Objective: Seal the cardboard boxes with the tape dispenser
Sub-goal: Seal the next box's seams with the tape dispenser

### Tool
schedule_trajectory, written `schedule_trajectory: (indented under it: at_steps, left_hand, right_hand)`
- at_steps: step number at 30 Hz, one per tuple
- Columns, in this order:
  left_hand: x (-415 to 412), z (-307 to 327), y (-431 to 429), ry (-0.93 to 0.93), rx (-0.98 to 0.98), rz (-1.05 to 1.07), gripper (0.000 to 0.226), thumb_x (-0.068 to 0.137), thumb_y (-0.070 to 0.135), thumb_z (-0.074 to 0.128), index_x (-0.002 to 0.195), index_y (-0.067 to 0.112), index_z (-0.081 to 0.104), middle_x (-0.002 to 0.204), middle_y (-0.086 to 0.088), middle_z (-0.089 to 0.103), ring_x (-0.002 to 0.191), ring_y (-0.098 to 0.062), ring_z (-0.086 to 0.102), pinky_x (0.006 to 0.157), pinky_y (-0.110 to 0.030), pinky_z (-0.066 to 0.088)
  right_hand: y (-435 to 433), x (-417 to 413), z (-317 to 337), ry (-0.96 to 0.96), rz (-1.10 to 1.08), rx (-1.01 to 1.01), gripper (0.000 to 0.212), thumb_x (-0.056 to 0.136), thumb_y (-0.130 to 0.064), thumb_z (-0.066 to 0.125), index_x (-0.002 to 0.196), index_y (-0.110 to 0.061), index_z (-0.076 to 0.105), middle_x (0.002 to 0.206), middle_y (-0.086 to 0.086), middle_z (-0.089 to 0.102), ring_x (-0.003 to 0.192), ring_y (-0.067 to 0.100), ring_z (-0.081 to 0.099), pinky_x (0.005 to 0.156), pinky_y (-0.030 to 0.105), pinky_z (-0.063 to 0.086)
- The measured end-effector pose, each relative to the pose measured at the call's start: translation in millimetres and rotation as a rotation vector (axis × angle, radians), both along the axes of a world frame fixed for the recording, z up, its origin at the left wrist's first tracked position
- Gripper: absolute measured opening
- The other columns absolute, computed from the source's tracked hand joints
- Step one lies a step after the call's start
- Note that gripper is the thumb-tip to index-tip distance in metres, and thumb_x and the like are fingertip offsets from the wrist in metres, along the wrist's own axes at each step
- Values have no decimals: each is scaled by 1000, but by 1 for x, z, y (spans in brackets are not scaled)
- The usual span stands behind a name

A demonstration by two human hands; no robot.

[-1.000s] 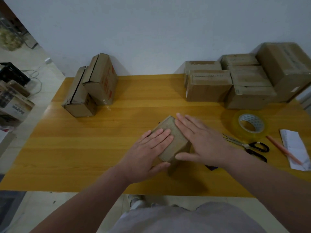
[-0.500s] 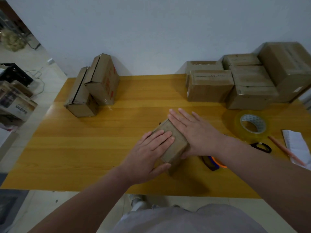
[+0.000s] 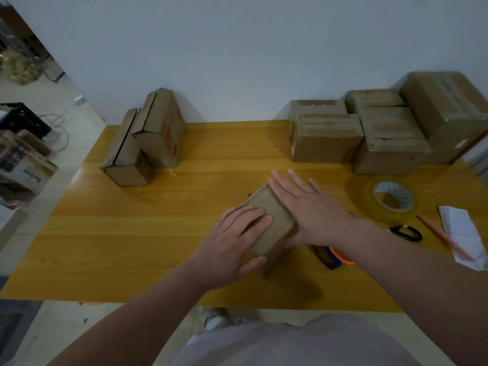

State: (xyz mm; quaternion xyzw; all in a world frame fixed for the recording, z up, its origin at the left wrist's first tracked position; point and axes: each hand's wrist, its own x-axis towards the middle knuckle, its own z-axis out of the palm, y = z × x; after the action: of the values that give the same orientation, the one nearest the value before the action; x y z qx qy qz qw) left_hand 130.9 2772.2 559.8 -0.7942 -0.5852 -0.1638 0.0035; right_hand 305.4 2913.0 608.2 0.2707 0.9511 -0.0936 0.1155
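Left hand (image 3: 232, 244) and right hand (image 3: 309, 210) are pressing flat and open-fingered on the box (image 3: 266, 207) near the table's (image 3: 132, 233) front edge. Uneven pushing is risking skidding it into the tape dispenser (image 3: 333, 258).

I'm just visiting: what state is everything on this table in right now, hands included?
small box, flaps closed, under both hands
left hand, flat on the box's top, thumb against its near side
right hand, flat, fingers straight, on the box's right edge
tape dispenser, lying on the table, partly hidden by the right forearm
tape roll, lying flat, untouched
scissors, lying down, blades mostly hidden by that forearm
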Motion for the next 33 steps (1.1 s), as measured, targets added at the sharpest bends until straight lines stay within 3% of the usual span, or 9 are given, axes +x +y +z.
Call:
schedule_trajectory:
  at_steps: [4,8,14,19,23,26,28,30,33]
  left_hand:
    - [1,-3,-1,-15,-5,18,67,90,54,48,146,17,39,145,-3,41,138,-21,32,118,-36,14]
    - [3,-6,-3,-15,-10,34,68,89,54,49,147,20,36,146,-1,38,138,-20,31,115,-41,18]
    - [5,-5,-5,-24,-31,64,68,89,54,46,147,22,32,147,0,36,140,-20,29,111,-52,29]
    - [5,1,-5,-65,-33,83,71,83,53,51,146,25,32,146,2,36,138,-21,26,109,-54,31]
    - [7,1,-5,-144,-19,91,71,80,48,56,143,22,39,145,-1,40,139,-25,28,111,-47,33]
    - [8,7,-4,-151,-15,112,70,77,47,56,139,18,49,144,-2,45,138,-23,29,114,-36,24]
    - [4,13,-2,-221,-57,163,71,75,49,54,139,19,50,145,3,44,139,-16,24,114,-28,17]
    - [-5,19,-1,-364,-138,241,75,72,52,52,141,23,47,147,12,38,140,-9,18,114,-22,12]
    - [-24,29,2,-543,-239,338,77,68,54,51,142,30,44,143,24,31,136,2,17,114,-25,14]
  right_hand:
    - [-9,0,-5,-26,-10,67,123,77,-54,72,148,-26,-25,151,-9,-37,145,23,-24,120,50,1]
    - [-15,3,-5,-23,25,116,119,80,-51,70,149,-25,-24,144,-9,-43,145,26,-23,120,51,3]
    - [-16,3,-1,0,51,-16,121,77,-47,74,150,-31,-20,151,-15,-35,145,21,-24,119,47,-1]
    - [-4,-1,-1,-10,-54,-4,125,75,-42,78,149,-33,-22,156,-8,-31,146,23,-21,121,48,2]
    - [-14,-4,-6,15,-10,-20,115,79,-35,77,149,-42,-14,155,-3,-33,147,25,-16,121,47,7]
    - [-13,-3,-5,126,-21,-184,110,75,-29,80,150,-46,1,158,-7,-25,147,20,5,111,30,24]
    - [-8,-4,-2,254,-142,-371,116,71,-22,84,150,-47,3,162,-8,-8,145,18,17,101,21,29]
    - [-3,-5,-1,347,-308,-529,121,69,-20,86,149,-48,-1,161,-7,11,143,19,26,99,24,34]
    - [-1,-9,-6,361,-472,-702,114,72,-23,84,151,-44,4,159,-6,19,138,23,34,89,30,45]
